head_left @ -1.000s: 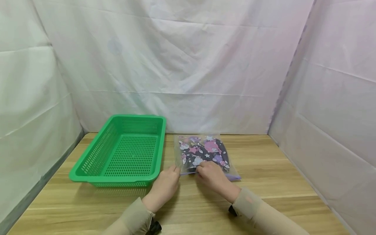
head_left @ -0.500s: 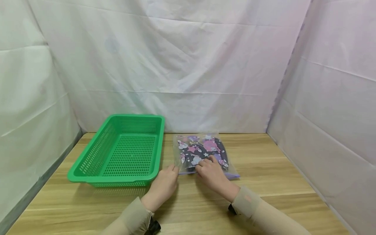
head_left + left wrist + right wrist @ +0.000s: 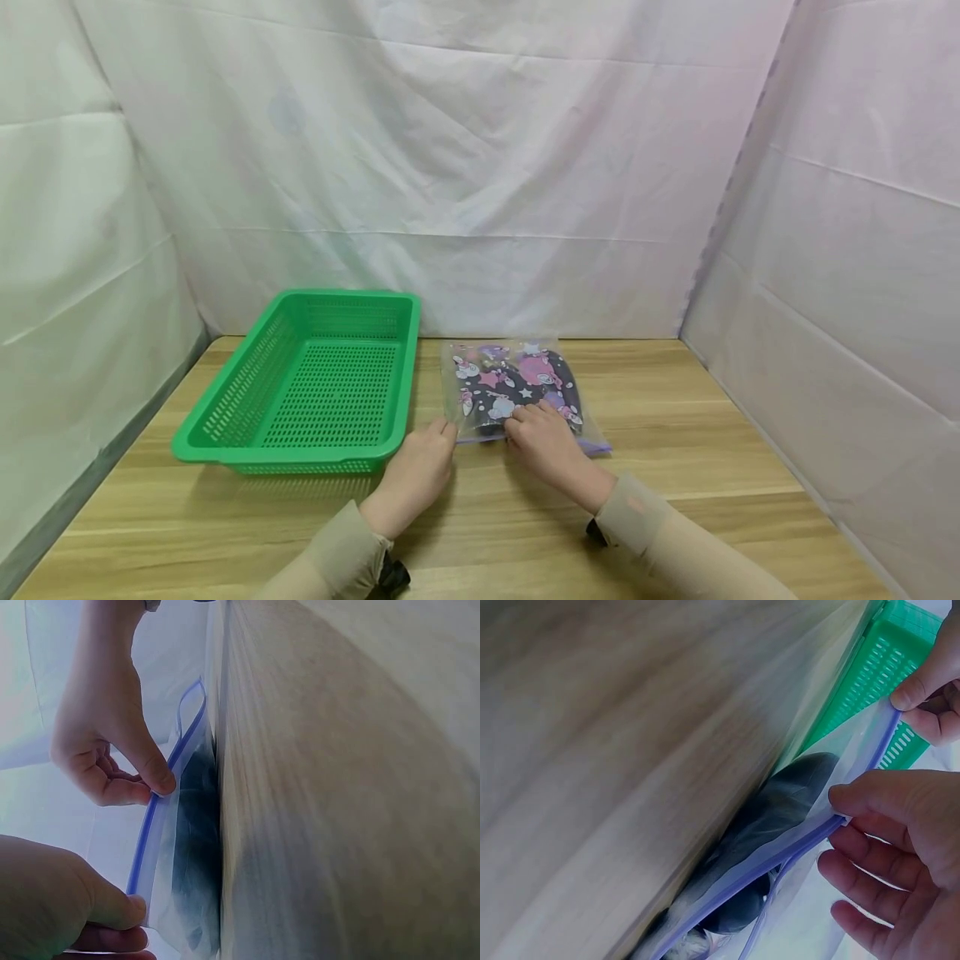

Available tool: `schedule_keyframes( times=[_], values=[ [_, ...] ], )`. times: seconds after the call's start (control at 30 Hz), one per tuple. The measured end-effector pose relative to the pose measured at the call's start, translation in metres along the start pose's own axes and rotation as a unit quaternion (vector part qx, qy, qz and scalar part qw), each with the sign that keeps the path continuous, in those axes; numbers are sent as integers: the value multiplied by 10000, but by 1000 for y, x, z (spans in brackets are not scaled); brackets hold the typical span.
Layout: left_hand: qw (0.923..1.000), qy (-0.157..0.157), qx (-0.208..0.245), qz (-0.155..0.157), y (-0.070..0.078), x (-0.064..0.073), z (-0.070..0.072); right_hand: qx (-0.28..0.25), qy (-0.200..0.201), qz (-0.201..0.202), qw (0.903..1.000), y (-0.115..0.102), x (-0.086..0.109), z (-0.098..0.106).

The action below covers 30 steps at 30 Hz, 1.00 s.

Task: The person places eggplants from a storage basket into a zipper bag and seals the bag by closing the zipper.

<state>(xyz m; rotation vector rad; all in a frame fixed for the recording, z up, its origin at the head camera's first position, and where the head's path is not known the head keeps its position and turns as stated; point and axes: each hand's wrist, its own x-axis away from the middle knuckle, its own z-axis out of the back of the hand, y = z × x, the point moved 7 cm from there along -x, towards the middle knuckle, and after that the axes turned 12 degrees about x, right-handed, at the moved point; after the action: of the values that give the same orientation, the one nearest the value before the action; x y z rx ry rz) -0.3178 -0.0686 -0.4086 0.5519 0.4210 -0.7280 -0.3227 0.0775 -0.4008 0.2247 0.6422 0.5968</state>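
Observation:
A clear zip bag [image 3: 491,379] with a purple zip strip [image 3: 142,844] lies flat on the table, its mouth toward me. Something dark [image 3: 780,799] fills it; pink, white and purple cartoon figures and stars show on its upper face. My left hand [image 3: 418,467] pinches the left end of the strip between thumb and fingers. Farther right along the strip, my right hand [image 3: 551,446] pinches it at a small pale slider [image 3: 844,820]. In the right wrist view the strip is joined between the two hands and parted on the other side of the slider.
A green perforated plastic basket [image 3: 330,400] stands to the left of the bag, close to my left hand. White cloth [image 3: 450,167] hangs behind and along both sides of the wooden table [image 3: 675,467].
My right hand has shifted slightly right along the zip strip, and a finger that was raised half a second ago is lower. My left hand keeps its pinch on the corner.

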Motion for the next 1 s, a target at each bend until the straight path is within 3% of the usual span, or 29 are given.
schedule_keyframes(
  times=[0.57,0.87,1.0],
  values=[
    [10000,34,14,-34,-1,1,-1,-163,-175,-85,9997,4,3,-7],
    [9935,180,-731,-855,11,2,1,-131,-284,-73,9995,6,4,-6],
    [9897,282,-902,-1072,14,1,2,-146,-352,-125,9992,7,4,-5]
  ],
)
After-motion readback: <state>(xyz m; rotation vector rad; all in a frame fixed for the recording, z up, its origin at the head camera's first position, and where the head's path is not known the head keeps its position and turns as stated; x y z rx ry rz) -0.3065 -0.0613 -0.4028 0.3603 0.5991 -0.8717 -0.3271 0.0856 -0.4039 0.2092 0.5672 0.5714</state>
